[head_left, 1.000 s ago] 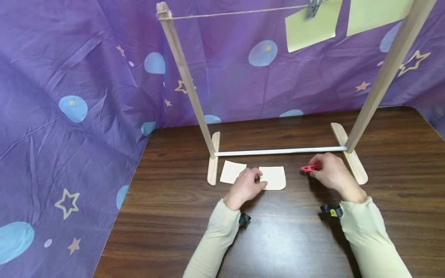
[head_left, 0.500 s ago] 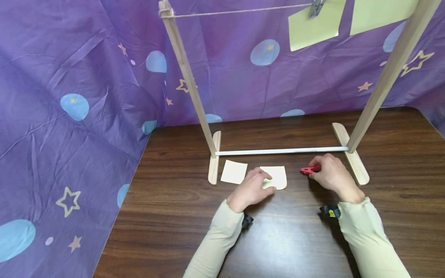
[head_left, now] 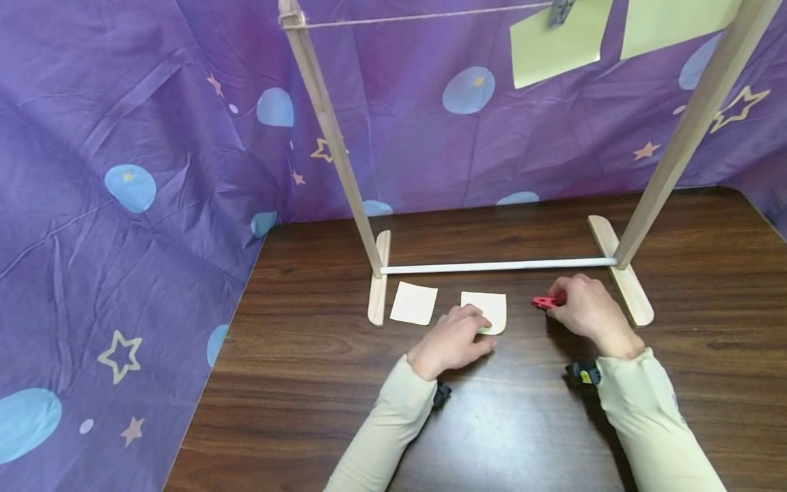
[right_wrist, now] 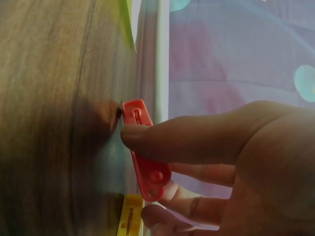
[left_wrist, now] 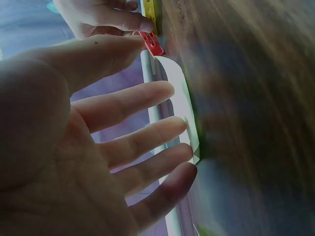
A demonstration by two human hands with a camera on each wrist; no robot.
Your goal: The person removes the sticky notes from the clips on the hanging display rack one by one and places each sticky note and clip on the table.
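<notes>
My right hand (head_left: 587, 311) pinches a red clothespin (right_wrist: 142, 167) between thumb and fingers, low over the table. Beside its lower fingers is a yellow clothespin (right_wrist: 129, 219), which the head view does not show. My left hand (head_left: 453, 342) has its fingers spread and slightly bent over the near-left part of a pale, square paper note (head_left: 494, 304); whether the fingertips touch it I cannot tell. Another paper note (head_left: 415, 304) lies flat to the left of that hand.
A wooden stand with a left post (head_left: 332, 137), right post (head_left: 688, 137) and white bottom rod (head_left: 498, 266) rises behind the notes. From its string (head_left: 424, 16) hang two yellow-green sheets, one held by a grey clip (head_left: 561, 12). Purple cloth (head_left: 399, 137) covers the back.
My left hand has slid right and toward me, its fingers straightening, uncovering the left note. The right hand keeps the red clothespin in nearly the same spot.
</notes>
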